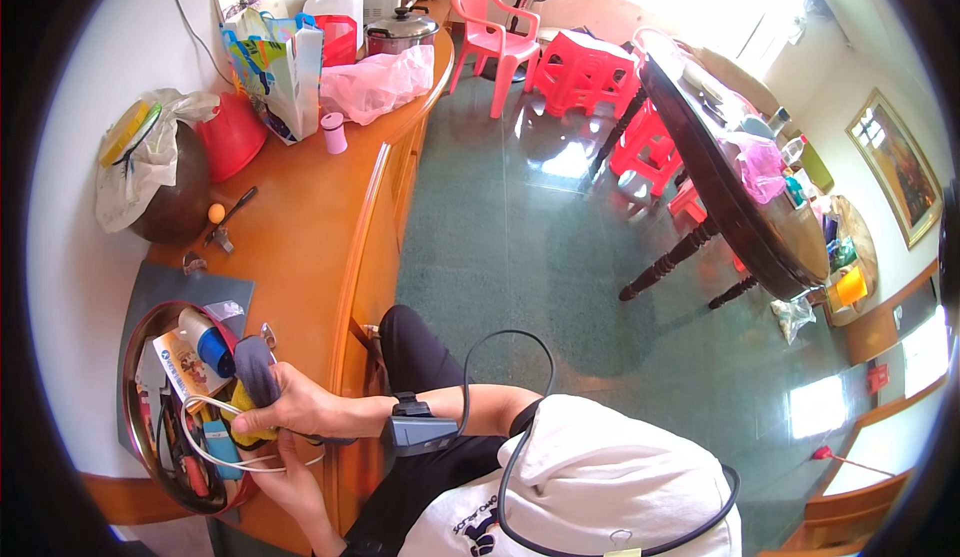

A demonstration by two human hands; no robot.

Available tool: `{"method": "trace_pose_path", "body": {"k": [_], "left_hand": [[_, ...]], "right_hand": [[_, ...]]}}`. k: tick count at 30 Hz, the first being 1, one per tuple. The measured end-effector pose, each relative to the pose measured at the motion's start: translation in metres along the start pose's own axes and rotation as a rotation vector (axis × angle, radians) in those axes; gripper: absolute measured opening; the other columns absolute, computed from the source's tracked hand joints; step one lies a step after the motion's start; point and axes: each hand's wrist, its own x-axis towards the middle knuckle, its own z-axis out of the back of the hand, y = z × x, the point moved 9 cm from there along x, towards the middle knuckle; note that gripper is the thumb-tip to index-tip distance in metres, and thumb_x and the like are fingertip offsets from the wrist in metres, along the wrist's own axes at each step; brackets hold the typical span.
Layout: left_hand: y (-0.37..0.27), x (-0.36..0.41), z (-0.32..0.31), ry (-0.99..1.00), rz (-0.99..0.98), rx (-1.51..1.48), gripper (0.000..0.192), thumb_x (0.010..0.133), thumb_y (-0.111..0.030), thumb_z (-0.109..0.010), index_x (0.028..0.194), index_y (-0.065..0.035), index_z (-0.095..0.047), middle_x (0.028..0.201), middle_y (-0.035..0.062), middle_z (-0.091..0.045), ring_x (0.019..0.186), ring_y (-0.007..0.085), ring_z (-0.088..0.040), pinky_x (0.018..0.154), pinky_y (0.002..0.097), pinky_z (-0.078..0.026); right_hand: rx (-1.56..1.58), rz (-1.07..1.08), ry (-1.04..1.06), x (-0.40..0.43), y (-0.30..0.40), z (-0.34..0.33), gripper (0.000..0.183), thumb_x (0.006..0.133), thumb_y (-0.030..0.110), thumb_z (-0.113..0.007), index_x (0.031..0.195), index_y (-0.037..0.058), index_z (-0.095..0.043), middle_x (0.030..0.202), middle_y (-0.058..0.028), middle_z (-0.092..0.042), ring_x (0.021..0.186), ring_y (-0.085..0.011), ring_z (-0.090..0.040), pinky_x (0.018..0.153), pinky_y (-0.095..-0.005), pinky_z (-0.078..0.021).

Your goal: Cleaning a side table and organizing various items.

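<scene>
My right hand (pixel 304 399), with a grey device strapped to the forearm, grips a bunched dark grey and yellow cloth (pixel 255 365). Just below it, my left hand (pixel 289 478) has its fingers around a looped white cable (pixel 196 444); part of this grip is hidden. Both hands are at the right side of a round red-rimmed tin (pixel 133 354). Inside the tin lie a blue-capped cup or bottle (pixel 216 350), a printed box or booklet (pixel 187 365), a light blue case (pixel 222 448) and a red-handled tool (pixel 196 476).
The tin stands on a dark grey mat (pixel 154 287) on a wooden cabinet top (pixel 300 219). Farther along are a brown jar (pixel 176 189), a red bucket (pixel 232 136), a shopping bag (pixel 289 76) and a pink cup (pixel 334 133). A dark table (pixel 712 167) and red stools (pixel 585 69) stand across the floor.
</scene>
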Motion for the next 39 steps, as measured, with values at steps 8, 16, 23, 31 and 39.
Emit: {"method": "trace_pose_path", "body": {"k": [8, 16, 23, 31, 39], "left_hand": [[-0.004, 0.001, -0.004, 0.105, -0.077, -0.058, 0.05, 0.083, -0.005, -0.058, 0.126, 0.0034, -0.033, 0.113, 0.0095, -0.049, 0.098, 0.0134, -0.05, 0.084, 0.0271, -0.04], [-0.004, 0.018, 0.004, 0.092, 0.042, -0.37, 0.035, 0.08, -0.002, -0.062, 0.112, 0.0019, -0.048, 0.093, 0.0053, -0.06, 0.08, 0.0112, -0.058, 0.07, 0.0227, -0.047], [-0.001, 0.011, 0.043, 0.029, 0.157, -0.369, 0.022, 0.088, -0.012, -0.053, 0.105, 0.0024, -0.055, 0.08, 0.0062, -0.059, 0.064, 0.0092, -0.052, 0.055, 0.0184, -0.039], [-0.017, 0.013, 0.038, 0.007, 0.225, -0.704, 0.016, 0.09, -0.014, -0.05, 0.093, 0.001, -0.055, 0.069, 0.0065, -0.057, 0.055, 0.0095, -0.048, 0.048, 0.0181, -0.035], [-0.02, -0.006, 0.095, -0.052, 0.129, -0.871, 0.017, 0.089, -0.015, -0.049, 0.081, -0.001, -0.052, 0.063, 0.0019, -0.047, 0.052, 0.0087, -0.037, 0.048, 0.0198, -0.029]], "right_hand": [[-0.002, -0.03, -0.007, 0.002, -0.026, -0.001, 0.026, 0.075, 0.015, -0.071, 0.093, 0.0004, -0.059, 0.081, -0.0007, -0.061, 0.075, -0.0086, -0.057, 0.07, -0.0235, -0.0472], [-0.241, -0.397, -0.022, -0.005, -0.031, 0.029, 0.038, 0.089, 0.035, -0.05, 0.11, 0.0032, -0.053, 0.09, -0.0017, -0.059, 0.079, -0.0098, -0.054, 0.068, -0.0255, -0.0456], [0.263, -0.355, 0.032, -0.022, -0.036, 0.045, 0.044, 0.092, 0.026, -0.044, 0.128, -0.0004, -0.037, 0.122, -0.0097, -0.049, 0.113, -0.0212, -0.046, 0.094, -0.0333, -0.0367], [-0.846, 0.046, 0.469, -0.034, -0.042, -0.028, 0.028, 0.083, 0.024, -0.059, 0.073, -0.0022, -0.055, 0.063, -0.0205, -0.054, 0.057, -0.0392, -0.052, 0.049, -0.0389, -0.0421], [-0.839, 0.018, 0.534, -0.056, -0.038, -0.013, 0.019, 0.079, 0.018, -0.064, 0.077, 0.0, -0.057, 0.064, -0.0165, -0.055, 0.061, -0.0349, -0.055, 0.053, -0.0382, -0.0434]]}}
